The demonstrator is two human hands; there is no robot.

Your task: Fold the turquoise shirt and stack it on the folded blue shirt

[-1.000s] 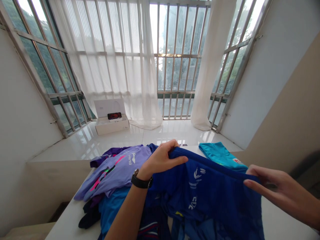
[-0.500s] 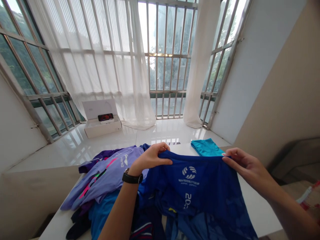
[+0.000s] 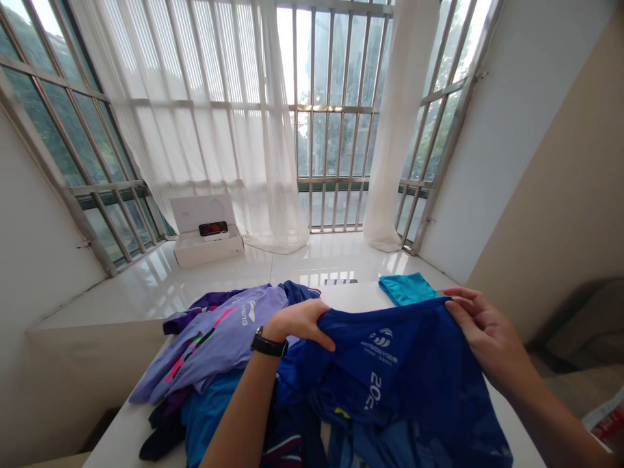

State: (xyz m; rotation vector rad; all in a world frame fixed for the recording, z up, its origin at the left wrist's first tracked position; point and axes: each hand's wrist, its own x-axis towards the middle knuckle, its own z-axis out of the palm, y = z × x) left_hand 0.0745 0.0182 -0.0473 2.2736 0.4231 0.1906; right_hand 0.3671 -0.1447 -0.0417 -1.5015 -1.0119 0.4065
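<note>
A dark blue T-shirt (image 3: 419,364) with white printing hangs between my two hands, its hem edge pulled up toward the window. My left hand (image 3: 302,323), with a black watch on the wrist, grips the edge's left end between thumb and fingers. At the right end, my right hand (image 3: 475,320) pinches the same edge. A lilac shirt (image 3: 214,354) with a pink stripe lies to the left on a pile of clothes. Bright blue cloth (image 3: 202,406) shows beneath it. Just beyond my right hand sits a folded turquoise garment (image 3: 408,288).
The clothes lie on a white table (image 3: 114,426) against a glossy window sill (image 3: 285,263). On the sill stands an open white box (image 3: 209,252) with a phone (image 3: 213,229) on it. White curtains (image 3: 219,130) hang before the barred windows.
My view has shifted slightly, so the scene sits a little further right. The T-shirt's edge now slants up toward my right hand, and its printed front sags into more folds.
</note>
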